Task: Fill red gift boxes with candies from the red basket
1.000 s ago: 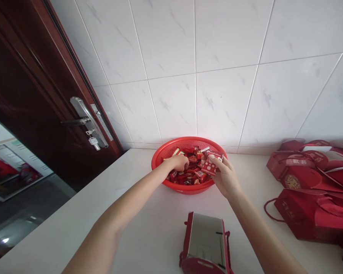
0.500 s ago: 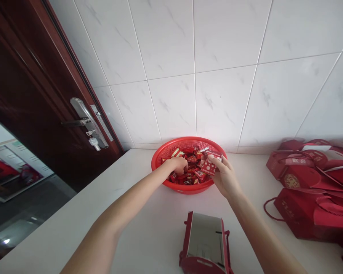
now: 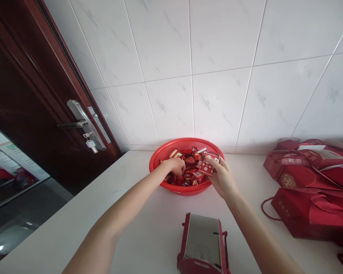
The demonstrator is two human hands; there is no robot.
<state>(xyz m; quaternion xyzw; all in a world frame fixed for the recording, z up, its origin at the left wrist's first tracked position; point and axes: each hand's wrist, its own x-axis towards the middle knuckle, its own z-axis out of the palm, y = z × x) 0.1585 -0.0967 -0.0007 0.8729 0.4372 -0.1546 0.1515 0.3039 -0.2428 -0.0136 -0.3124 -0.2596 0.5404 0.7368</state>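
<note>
A red plastic basket with a perforated wall stands against the tiled wall, filled with wrapped candies, mostly red. My left hand reaches down among the candies with its fingers curled; whatever they grip is hidden. Over the basket's right side, my right hand holds a red candy packet with white dots between thumb and fingers. Closer to me lies a small red box on its side, its pale grey face turned up and cords at its edges.
Several red gift boxes with rope handles are piled on the right of the white counter. At the left, a dark wooden door stands ajar, with keys hanging from its lock.
The view has shifted slightly. My left hand stays among the candies, its fingers a little differently placed. My right hand keeps the candy packet over the basket.
</note>
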